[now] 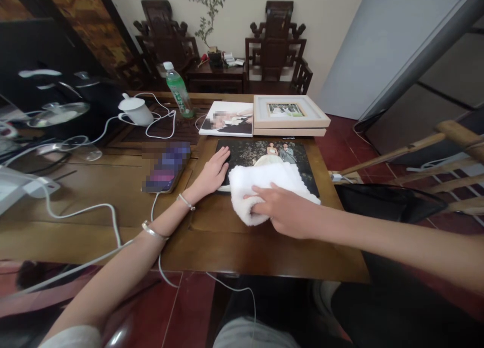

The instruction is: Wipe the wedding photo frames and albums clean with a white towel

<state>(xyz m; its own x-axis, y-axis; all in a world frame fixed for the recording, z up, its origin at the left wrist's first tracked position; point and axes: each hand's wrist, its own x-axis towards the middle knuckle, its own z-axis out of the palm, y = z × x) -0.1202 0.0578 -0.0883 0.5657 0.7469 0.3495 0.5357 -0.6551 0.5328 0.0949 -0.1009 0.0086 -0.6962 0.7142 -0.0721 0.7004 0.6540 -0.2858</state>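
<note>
A dark wedding photo panel (242, 151) lies flat on the wooden table in front of me. My left hand (212, 174) rests on its left edge, fingers stretched out. A folded white towel (272, 174) covers the near part of the panel and hangs slightly past its front edge. My right hand (283, 209) grips the towel, fingers tucked into its near fold. Under the towel, the lower part of the photo is hidden.
Behind the panel are a white-edged photo print (227, 118) and stacked light-wood picture frames (291, 113). Left of my hand lies a phone (166, 169) on a cable. A green bottle (179, 91), a lidded white cup (135, 110) and a pot (60, 118) stand farther left.
</note>
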